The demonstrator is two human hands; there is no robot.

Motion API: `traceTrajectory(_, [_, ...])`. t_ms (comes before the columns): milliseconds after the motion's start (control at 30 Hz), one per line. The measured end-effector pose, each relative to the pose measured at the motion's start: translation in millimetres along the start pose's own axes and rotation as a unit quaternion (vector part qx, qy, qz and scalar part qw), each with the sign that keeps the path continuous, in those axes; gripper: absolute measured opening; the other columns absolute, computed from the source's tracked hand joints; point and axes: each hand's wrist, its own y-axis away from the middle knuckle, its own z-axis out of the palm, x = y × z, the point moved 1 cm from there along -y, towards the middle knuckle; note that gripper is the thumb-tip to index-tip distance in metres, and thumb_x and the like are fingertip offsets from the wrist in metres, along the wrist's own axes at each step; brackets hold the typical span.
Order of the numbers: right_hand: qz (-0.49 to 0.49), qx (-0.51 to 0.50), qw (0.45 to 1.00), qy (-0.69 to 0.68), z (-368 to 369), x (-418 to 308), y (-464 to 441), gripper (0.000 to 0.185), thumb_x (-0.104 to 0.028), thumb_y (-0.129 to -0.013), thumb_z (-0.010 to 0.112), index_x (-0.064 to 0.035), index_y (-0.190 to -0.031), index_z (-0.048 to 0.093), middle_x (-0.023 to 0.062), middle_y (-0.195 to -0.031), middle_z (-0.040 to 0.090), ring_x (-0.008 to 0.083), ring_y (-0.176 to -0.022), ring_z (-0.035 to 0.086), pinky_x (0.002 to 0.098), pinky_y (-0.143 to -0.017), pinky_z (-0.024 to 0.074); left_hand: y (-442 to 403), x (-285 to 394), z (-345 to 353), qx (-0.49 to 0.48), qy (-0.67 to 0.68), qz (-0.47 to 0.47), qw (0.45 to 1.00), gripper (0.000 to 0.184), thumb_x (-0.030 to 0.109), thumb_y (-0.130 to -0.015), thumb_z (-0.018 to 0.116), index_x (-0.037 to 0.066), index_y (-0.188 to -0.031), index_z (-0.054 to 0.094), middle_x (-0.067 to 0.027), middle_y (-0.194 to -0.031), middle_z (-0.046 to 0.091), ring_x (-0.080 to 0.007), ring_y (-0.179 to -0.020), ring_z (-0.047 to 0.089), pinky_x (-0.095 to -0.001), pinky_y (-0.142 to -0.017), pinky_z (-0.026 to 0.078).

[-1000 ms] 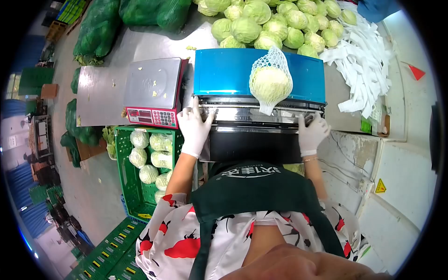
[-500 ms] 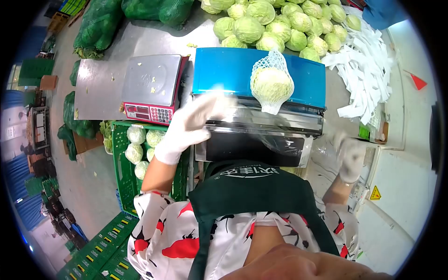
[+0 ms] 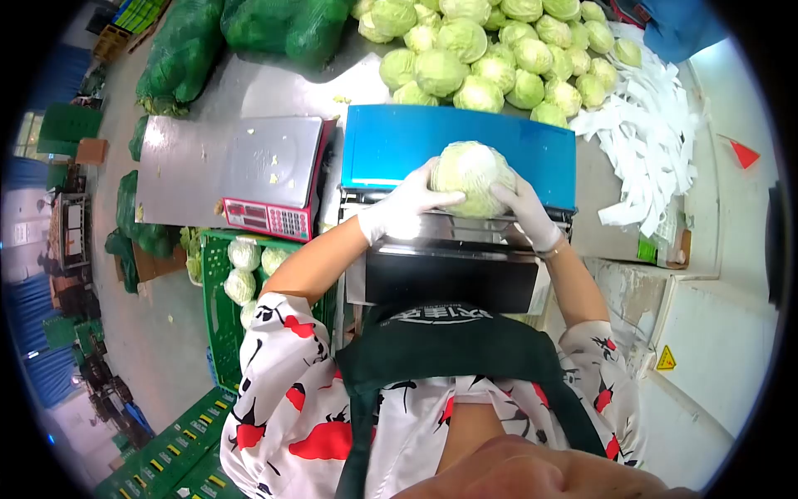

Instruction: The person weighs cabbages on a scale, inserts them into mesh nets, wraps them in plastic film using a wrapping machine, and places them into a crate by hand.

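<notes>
A pale green cabbage (image 3: 472,179) is held between my two white-gloved hands, above the front edge of the blue cover (image 3: 391,145) of a wrapping machine. My left hand (image 3: 407,204) grips its left side, thumb across the front. On the opposite side, my right hand (image 3: 528,214) presses its fingers against the cabbage. White covers the cabbage's top; whether the foam net still surrounds all of it is hard to make out. Below the hands lie the machine's shiny metal strip and its black front panel (image 3: 453,279).
Left of the machine stands a red-edged scale (image 3: 270,166) with leaf scraps on its plate. A green crate (image 3: 220,324) below it holds several wrapped cabbages. Loose cabbages (image 3: 499,58) are heaped behind, beside white foam nets (image 3: 644,141). Green net sacks (image 3: 283,29) lie back left.
Both hands have come in from the sides and taken hold of the cabbage, which sat in its white net on the blue cover. It is now slightly nearer and turned.
</notes>
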Motion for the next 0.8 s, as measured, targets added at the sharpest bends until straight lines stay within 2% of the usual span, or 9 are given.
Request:
traceTrajectory(67, [0.053,-0.013,0.996,0.067,24.7,-25.6,51.5,0.055,-0.024,-0.094,0.065,0.0038,-0.138,0.046,0.0128,-0.13,0.058,0.0169,-0.115,0.056,0.0319,-0.1,0.0464,44.9,-8.5,18.5,-0.007,0.014,-0.052,0.999,0.098,0.041,-0.075,0.085,-0.006,-0.144,0.033,-0.019,-0.131,0.055,-0.0241,-0.123,0.054,-0.0362,-0.104,0.045])
traceTrajectory(133, [0.146,-0.049,0.985,0.078,37.7,-12.2,103.3,0.062,-0.026,-0.092,0.068,0.0038,-0.142,0.043,0.011,-0.13,0.059,0.0171,-0.116,0.057,0.0325,-0.099,0.047,94.2,-17.5,39.8,-0.069,-0.007,-0.07,0.995,0.097,0.046,-0.078,0.081,-0.007,-0.144,0.033,-0.0203,-0.131,0.055,-0.0245,-0.123,0.054,-0.0363,-0.105,0.045])
traceTrajectory(267, [0.235,-0.077,0.966,-0.076,69.2,17.3,155.3,0.067,-0.029,-0.095,0.065,0.0057,-0.146,0.038,0.0103,-0.143,0.049,0.016,-0.128,0.047,0.031,-0.109,0.0381,139.3,-28.1,62.3,-0.172,0.063,-0.159,0.97,0.089,0.045,-0.085,0.075,-0.001,-0.149,0.035,-0.0191,-0.142,0.051,-0.0231,-0.13,0.049,-0.0339,-0.113,0.035])
traceTrajectory(400, [0.316,-0.068,0.939,-0.119,64.5,75.3,141.4,0.058,-0.036,-0.098,0.059,0.0041,-0.139,0.049,0.0091,-0.132,0.059,0.0144,-0.118,0.056,0.0288,-0.103,0.0436,144.1,-86.2,57.3,-0.127,0.114,-0.308,0.936,0.072,0.049,-0.089,0.069,-0.002,-0.137,0.053,-0.0134,-0.122,0.065,-0.017,-0.108,0.064,-0.0306,-0.091,0.052])
traceTrajectory(500, [0.386,-0.08,0.904,-0.167,61.7,113.3,134.6,0.059,-0.039,-0.099,0.057,0.005,-0.137,0.05,0.0102,-0.128,0.061,0.0162,-0.115,0.059,0.0297,-0.1,0.0459,160.4,-88.7,58.8,-0.088,0.206,-0.359,0.906,0.062,0.04,-0.095,0.065,-0.005,-0.135,0.052,-0.0151,-0.121,0.065,-0.0192,-0.11,0.063,-0.0322,-0.092,0.053])
traceTrajectory(633, [0.336,-0.093,0.921,-0.174,57.5,88.5,151.7,0.061,-0.039,-0.097,0.06,0.0079,-0.135,0.051,0.0109,-0.126,0.062,0.0163,-0.11,0.062,0.0301,-0.098,0.0475,191.7,-126.8,67.4,-0.028,0.29,-0.264,0.92,0.07,0.036,-0.095,0.066,-0.006,-0.143,0.039,-0.017,-0.133,0.057,-0.0221,-0.121,0.057,-0.0328,-0.102,0.048])
traceTrajectory(700, [0.182,-0.012,0.978,0.1,42.7,103.2,179.0,0.038,-0.027,-0.097,0.061,0.0016,-0.123,0.06,0.0094,-0.116,0.066,0.0143,-0.103,0.063,0.0301,-0.092,0.0489,215.4,-108.8,72.7,0.048,0.004,-0.143,0.989,0.057,0.017,-0.093,0.069,0.002,-0.142,0.044,-0.0141,-0.132,0.06,-0.0214,-0.117,0.062,-0.0327,-0.1,0.05])
traceTrajectory(767, [-0.079,0.06,0.923,0.371,26.3,143.0,209.9,0.024,-0.021,-0.1,0.059,-0.0004,-0.109,0.067,0.0055,-0.101,0.068,0.0106,-0.095,0.063,0.0275,-0.085,0.0493,233.6,-123.3,70.6,0.096,-0.282,-0.029,0.954,0.044,0.01,-0.093,0.067,0.008,-0.135,0.054,-0.0133,-0.116,0.07,-0.0268,-0.099,0.071,-0.0333,-0.087,0.057])
traceTrajectory(800, [0.048,0.133,0.963,0.23,18.5,163.7,219.1,0.017,-0.014,-0.099,0.059,-0.0004,-0.101,0.069,0.0033,-0.085,0.067,0.0115,-0.081,0.063,0.0264,-0.075,0.0498,233.9,-122.8,68.6,0.155,-0.316,0.105,0.93,0.035,0.006,-0.095,0.061,0.011,-0.13,0.059,-0.0142,-0.104,0.072,-0.0334,-0.089,0.072,-0.0345,-0.078,0.06])
